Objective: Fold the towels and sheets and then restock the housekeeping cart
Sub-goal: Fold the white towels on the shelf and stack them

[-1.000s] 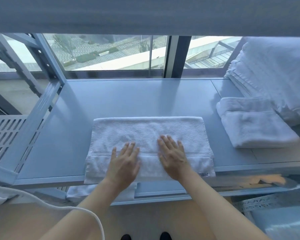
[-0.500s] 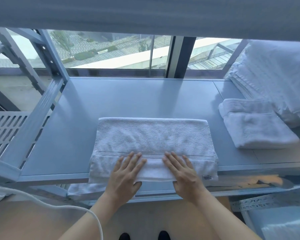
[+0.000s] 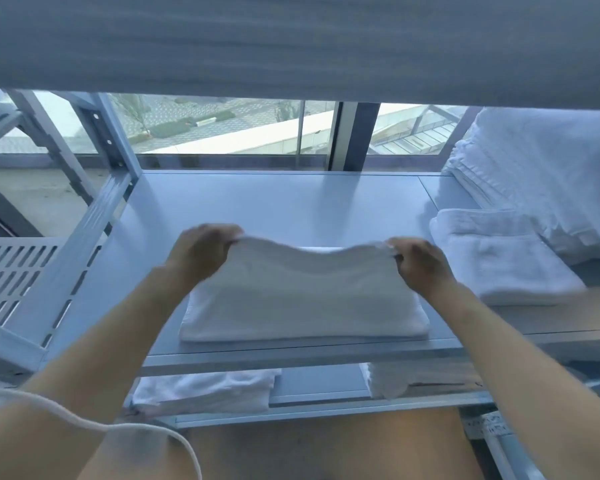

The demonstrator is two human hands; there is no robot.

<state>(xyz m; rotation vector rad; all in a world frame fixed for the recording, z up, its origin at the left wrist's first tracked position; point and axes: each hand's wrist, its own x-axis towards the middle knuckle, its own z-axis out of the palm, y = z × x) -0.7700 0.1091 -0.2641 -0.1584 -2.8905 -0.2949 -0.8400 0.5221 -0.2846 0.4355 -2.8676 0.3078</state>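
White cord (image 3: 125, 427) crosses the left forearm at the near edge of the view. Below the working level, a lower shelf (image 3: 319, 386) carries folded white linen (image 3: 205, 389). On the grey shelf (image 3: 291, 199) above it, a white towel (image 3: 302, 299) lies near the front edge; its lifted edge is raised. The left hand (image 3: 201, 251) and right hand (image 3: 420, 265) each pinch one corner of that edge, fingers curled. Motion blur hides any label or writing. To the right sit a folded towel (image 3: 503, 258) and, farther back, stacked linen (image 3: 541, 168). Beyond is a window (image 3: 222, 126).
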